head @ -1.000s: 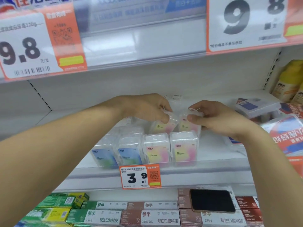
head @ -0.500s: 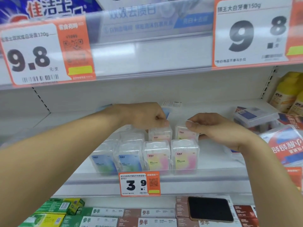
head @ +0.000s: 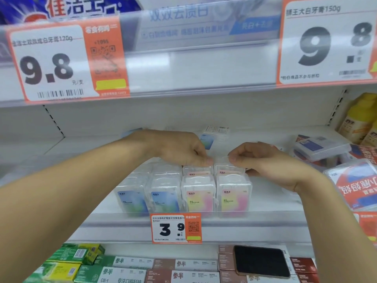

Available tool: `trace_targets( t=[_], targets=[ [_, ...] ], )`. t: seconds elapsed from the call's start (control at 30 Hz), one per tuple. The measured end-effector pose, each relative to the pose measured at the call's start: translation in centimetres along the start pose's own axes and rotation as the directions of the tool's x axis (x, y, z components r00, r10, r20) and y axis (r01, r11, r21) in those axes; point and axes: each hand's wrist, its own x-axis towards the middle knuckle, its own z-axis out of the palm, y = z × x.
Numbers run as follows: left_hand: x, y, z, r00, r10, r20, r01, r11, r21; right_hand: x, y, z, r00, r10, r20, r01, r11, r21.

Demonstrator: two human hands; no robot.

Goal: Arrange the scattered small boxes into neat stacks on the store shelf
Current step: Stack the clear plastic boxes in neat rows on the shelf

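The white store shelf [head: 275, 203] runs across the middle of the view, with a clear lip along its front edge and the shelf above hanging low over it. Bare shelf surface lies to the left of the boxes and behind them; to the right a narrower bare strip separates them from a leaning pile of flat clear cases [head: 320, 147] and a red-and-white packet [head: 355, 186].

The small clear boxes stand upright in rows near the front lip. The front row holds four side by side, touching: two blue-labelled boxes [head: 150, 198] on the left and two pink-and-yellow boxes [head: 216, 199] on the right. More boxes stand directly behind them. One blue box [head: 207, 140] lies apart, farther back.

The left hand [head: 179, 149] reaches in from the left, fingers curled down, its grip pinching the top of the second-row box [head: 196, 170] just behind the left pink one. The right hand [head: 263, 160] comes from the right, thumb and forefinger pinching the top edge of the neighbouring second-row box [head: 228, 169]. The two hands nearly meet fingertip to fingertip.

An orange price tag [head: 176, 228] reading 3.9 hangs on the lip. On the shelf below, a dark phone [head: 262, 261] lies on cartons.
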Motion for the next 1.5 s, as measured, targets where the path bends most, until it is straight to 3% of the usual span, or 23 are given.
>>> trace_targets(
  t=[0.43, 1.07, 1.23, 1.3, 1.4, 1.47, 1.5],
  targets=[
    [-0.7, 0.3, 0.5, 0.998, 0.061, -0.007, -0.061, 0.998, 0.005, -0.4, 0.0, -0.1, 0.992, -0.020, 0.128, 0.015, 0.999, 0.045],
    [-0.8, -0.5, 1.0, 0.998, 0.060, -0.006, -0.061, 0.990, -0.128, -0.5, -0.1, 0.0, 0.995, -0.040, 0.091, 0.029, 0.993, 0.114],
    [-0.7, -1.3, 0.6, 0.982, 0.042, -0.183, -0.086, 0.967, -0.241, -0.7, -0.3, 0.0, 0.997, -0.034, 0.069, 0.027, 0.994, 0.103],
    [-0.8, -2.3, 0.0, 0.954, 0.013, -0.299, -0.096, 0.959, -0.266, -0.7, -0.6, 0.1, 0.996, -0.081, -0.045, 0.085, 0.992, 0.091],
    [-1.6, -5.0, -0.9, 0.855, -0.019, -0.518, 0.006, 1.000, -0.027, -1.2, -2.0, 0.4, 0.901, -0.229, -0.368, 0.282, 0.954, 0.097],
    [-2.4, -7.8, -0.9, 0.774, -0.044, -0.632, 0.096, 0.994, 0.049, -1.4, -3.8, 0.7, 0.845, -0.287, -0.451, 0.338, 0.941, 0.035],
    [-2.8, -9.4, -0.8, 0.744, -0.072, -0.664, 0.126, 0.991, 0.034, -1.1, -5.0, 0.9, 0.851, -0.304, -0.429, 0.326, 0.945, -0.023]
  ],
)
